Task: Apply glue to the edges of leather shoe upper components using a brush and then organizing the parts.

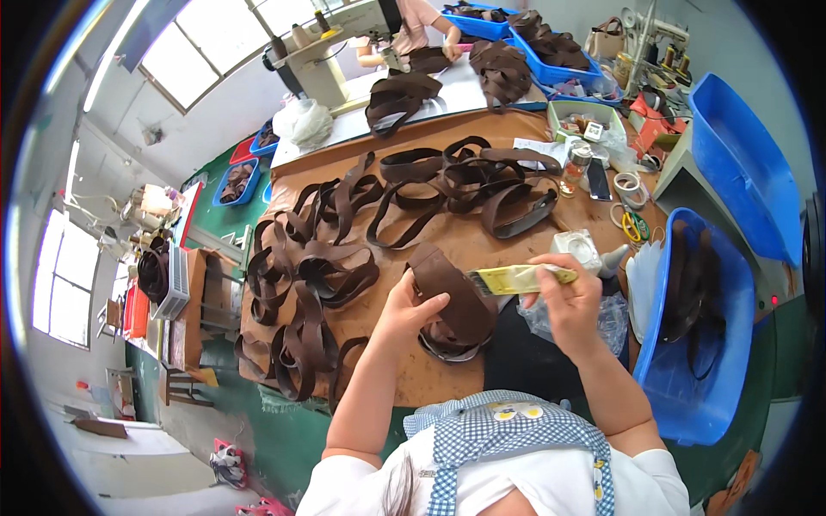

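My left hand (403,311) is closed on a wide dark brown strip (458,299), thumb on its near side. The strip curves over toward me, and its lower end hangs above the table edge. In my right hand (571,303) is a flat brush (520,279) with a yellowish, stained handle. Its dark bristles point left and lie at or just over the strip's surface; whether they touch I cannot tell. Many looped brown straps (331,273) lie on the brown-covered table (434,258), to the left of and beyond my hands.
Right of me stands a blue bin (701,387) holding dark straps. Beyond my right hand are a white box (576,250), clear plastic, green-and-yellow scissors (635,227), a phone (598,179) and a jar (575,168). Across the table a person works at a sewing machine (323,73).
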`<state>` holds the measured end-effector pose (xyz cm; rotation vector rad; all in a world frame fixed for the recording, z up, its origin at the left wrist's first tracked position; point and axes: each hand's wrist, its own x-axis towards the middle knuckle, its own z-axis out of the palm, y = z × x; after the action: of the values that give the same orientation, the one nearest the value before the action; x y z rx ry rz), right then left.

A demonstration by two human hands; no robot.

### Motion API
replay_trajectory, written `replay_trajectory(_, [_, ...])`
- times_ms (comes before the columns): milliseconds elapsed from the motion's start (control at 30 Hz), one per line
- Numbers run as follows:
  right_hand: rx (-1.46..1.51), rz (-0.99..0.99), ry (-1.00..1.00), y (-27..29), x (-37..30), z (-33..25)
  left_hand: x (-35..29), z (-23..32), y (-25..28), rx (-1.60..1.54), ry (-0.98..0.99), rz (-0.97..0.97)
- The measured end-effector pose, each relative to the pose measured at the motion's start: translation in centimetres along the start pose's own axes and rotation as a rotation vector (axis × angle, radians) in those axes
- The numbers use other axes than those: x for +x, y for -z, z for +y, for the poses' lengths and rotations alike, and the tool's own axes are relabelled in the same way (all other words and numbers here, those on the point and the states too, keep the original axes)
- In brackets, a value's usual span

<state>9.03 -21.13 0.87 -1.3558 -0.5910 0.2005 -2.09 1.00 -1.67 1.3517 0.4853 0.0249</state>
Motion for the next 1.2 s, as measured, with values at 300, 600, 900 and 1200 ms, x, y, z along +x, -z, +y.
replay_trajectory(300, [-0.256, -0.033, 0.203, -1.5, 2.7, -0.4, 1.1, -0.8, -1.7, 0.128, -0.323, 0.057])
replay_trajectory(600, [-0.48, -0.139, 0.451, -1.0, 1.9, -0.6, 1.1, 1.3, -2.3, -0.058, -0.231, 0.09])
replay_trajectory(900, [-0.486, -0.196, 0.516, 1.3, -0.9, 0.0, 1.7, 1.9, -0.1, -0.407, -0.126, -0.021])
replay_trajectory(1200, [-0.389, -0.061, 0.378, 3.5, -4.5, 1.6, 2.5, 0.7, 2.6, -0.676, -0.018, -0.132])
